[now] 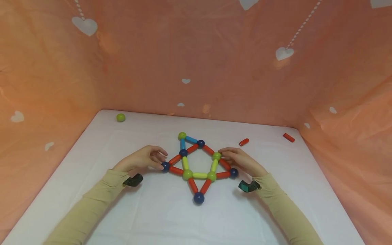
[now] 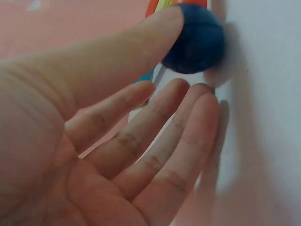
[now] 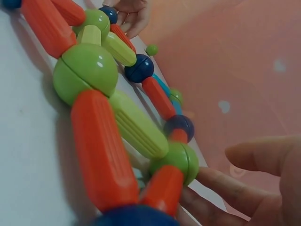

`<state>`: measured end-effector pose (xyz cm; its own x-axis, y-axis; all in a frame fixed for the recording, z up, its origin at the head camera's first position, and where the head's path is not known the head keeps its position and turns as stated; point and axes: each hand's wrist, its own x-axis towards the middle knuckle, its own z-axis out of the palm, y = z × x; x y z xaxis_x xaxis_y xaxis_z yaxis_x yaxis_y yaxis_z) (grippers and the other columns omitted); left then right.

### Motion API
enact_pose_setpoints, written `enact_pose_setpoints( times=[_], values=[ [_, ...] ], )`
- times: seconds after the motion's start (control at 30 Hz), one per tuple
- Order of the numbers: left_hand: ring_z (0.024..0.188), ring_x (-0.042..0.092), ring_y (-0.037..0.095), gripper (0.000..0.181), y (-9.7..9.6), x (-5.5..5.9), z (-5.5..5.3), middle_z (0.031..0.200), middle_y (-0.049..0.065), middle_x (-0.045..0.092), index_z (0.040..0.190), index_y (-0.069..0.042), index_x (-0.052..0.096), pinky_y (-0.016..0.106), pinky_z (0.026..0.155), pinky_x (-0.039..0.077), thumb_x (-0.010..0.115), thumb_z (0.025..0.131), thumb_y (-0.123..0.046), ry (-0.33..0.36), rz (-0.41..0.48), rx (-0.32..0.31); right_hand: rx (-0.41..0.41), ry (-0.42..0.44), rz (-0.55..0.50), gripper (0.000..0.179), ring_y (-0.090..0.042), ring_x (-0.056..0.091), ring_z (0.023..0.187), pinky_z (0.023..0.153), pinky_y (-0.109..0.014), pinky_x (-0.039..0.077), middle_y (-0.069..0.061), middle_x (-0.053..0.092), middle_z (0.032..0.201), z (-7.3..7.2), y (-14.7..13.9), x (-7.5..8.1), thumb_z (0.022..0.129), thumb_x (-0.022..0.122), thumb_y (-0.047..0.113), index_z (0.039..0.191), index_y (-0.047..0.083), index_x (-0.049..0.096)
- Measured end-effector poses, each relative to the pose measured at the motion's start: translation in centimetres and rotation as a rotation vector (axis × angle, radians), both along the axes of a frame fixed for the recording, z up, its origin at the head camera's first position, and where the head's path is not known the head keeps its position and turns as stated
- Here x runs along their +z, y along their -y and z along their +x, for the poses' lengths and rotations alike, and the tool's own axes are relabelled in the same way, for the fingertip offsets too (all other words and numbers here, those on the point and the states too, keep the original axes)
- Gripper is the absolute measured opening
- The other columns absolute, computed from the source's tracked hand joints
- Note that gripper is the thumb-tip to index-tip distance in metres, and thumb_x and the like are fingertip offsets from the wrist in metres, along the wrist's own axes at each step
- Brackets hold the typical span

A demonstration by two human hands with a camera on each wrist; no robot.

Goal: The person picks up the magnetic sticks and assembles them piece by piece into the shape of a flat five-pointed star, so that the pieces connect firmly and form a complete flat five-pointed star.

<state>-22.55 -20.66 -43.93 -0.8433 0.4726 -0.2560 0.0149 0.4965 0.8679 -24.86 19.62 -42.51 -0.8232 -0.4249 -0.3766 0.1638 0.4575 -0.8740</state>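
Note:
A flat star-like figure of magnetic rods and balls lies on the white table, with yellow-green rods [image 1: 200, 175], red rods [image 1: 193, 186] and dark blue and green balls. My left hand [image 1: 144, 159] is at its left corner, the thumb touching a dark blue ball [image 2: 200, 42] and the other fingers loosely bent apart from it. My right hand [image 1: 240, 160] is at the right side, fingertips against a green ball [image 3: 176, 162], thumb held away. Below that hand sits the right corner's dark blue ball [image 1: 233, 173]. Two light blue rods [image 1: 191, 140] and a green ball [image 1: 182, 136] form the back triangle.
A loose green ball [image 1: 120, 117] lies at the table's far left. Two loose red rods lie at the back right, one red rod [image 1: 244, 142] nearer the figure and another red rod [image 1: 289, 137] by the edge. Orange cloth with hearts surrounds the table [image 1: 153, 221].

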Motion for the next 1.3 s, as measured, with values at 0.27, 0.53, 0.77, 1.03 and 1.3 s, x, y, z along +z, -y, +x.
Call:
enact_pose_setpoints(
  times=[0.27,0.53,0.77,1.03,1.3],
  values=[
    [0.102,0.070,0.024,0.042,0.6,-0.3,-0.8,0.121,0.023,0.071,0.130,0.003,0.060,0.029,0.084,0.057,0.073,0.091,-0.010,-0.109,-0.028,0.054,0.058,-0.019,-0.033,0.043,-0.028,0.067,0.119,0.108,-0.041,0.052,-0.022,0.060,0.139,0.7,-0.3,0.0,0.107,0.047,0.025,0.138,-0.003,0.055],
    [0.103,0.069,0.025,0.042,0.8,-0.7,-1.7,0.126,0.027,0.066,0.133,0.005,0.057,0.027,0.081,0.057,0.068,0.095,-0.008,-0.090,0.051,0.140,0.099,-0.038,-0.039,0.042,-0.024,0.068,0.116,0.104,-0.036,0.055,-0.024,0.061,0.137,1.1,0.3,0.0,0.107,0.047,0.022,0.137,-0.006,0.054],
    [0.113,0.067,0.031,0.040,0.9,-0.7,-1.9,0.130,0.028,0.064,0.134,0.005,0.056,0.029,0.088,0.057,0.065,0.097,-0.008,-0.093,0.049,0.181,0.091,-0.033,-0.017,0.041,-0.027,0.065,0.123,0.104,-0.035,0.055,-0.018,0.061,0.139,-0.3,-0.7,0.5,0.107,0.049,0.027,0.139,0.002,0.055],
    [0.113,0.066,0.032,0.039,0.6,-0.8,-2.0,0.128,0.028,0.064,0.133,0.005,0.056,0.031,0.090,0.057,0.064,0.097,-0.009,-0.089,0.051,0.175,0.015,-0.205,0.052,0.049,-0.036,0.060,0.126,0.113,-0.050,0.047,-0.023,0.058,0.142,-4.1,-3.8,1.7,0.108,0.046,0.028,0.147,0.000,0.045],
    [0.110,0.067,0.029,0.039,0.4,-0.8,-2.2,0.128,0.028,0.064,0.134,0.005,0.056,0.030,0.088,0.058,0.064,0.097,-0.007,-0.071,0.055,0.178,-0.030,-0.353,0.145,0.049,-0.039,0.051,0.135,0.115,-0.055,0.041,-0.026,0.055,0.144,-7.0,-6.2,1.4,0.102,0.059,0.018,0.145,-0.003,0.047]
  ],
)
